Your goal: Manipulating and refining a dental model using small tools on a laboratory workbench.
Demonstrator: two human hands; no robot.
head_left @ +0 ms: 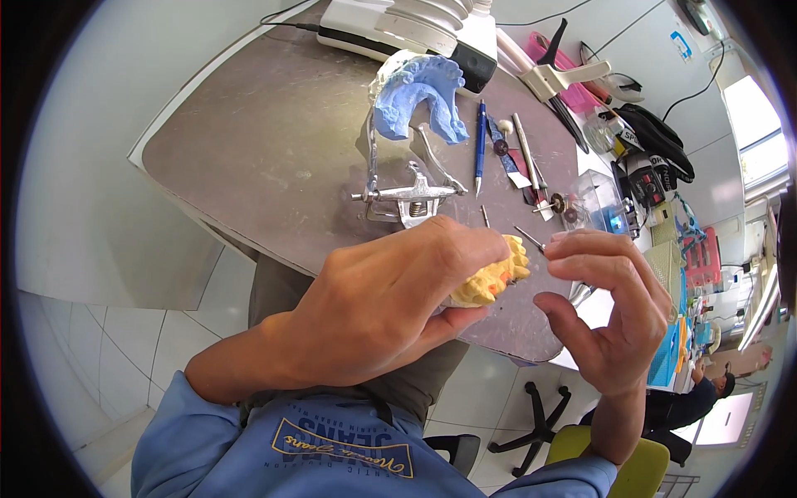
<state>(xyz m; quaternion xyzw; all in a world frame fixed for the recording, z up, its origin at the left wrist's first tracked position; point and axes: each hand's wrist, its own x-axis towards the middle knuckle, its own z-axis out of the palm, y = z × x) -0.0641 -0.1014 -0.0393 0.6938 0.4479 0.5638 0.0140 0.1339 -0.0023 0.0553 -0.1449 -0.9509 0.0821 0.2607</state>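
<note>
My left hand [390, 286] is closed round a yellow dental cast [494, 278], gripping it between thumb and fingers. Small orange-red patches show on the cast's tooth side; much of its base is hidden by the hand. To the right, my right hand [610, 307] is raised with curved fingers, its thumb apart from them, and nothing shows between them. Just beyond its fingertips lies a thin metal tool [529, 238], partly hidden behind the hand. Beyond my left hand stands a metal dental articulator [411, 195], with a blue and white dental cast [415, 100] at its far end.
Both hands are over a grey-brown worktop [249, 149]. A blue pen [480, 149], several slim tools and a clear box [598, 199] lie on the right. A white device [390, 37] stands at the back. A green chair [643, 465] and a seated person [693, 407] are at lower right.
</note>
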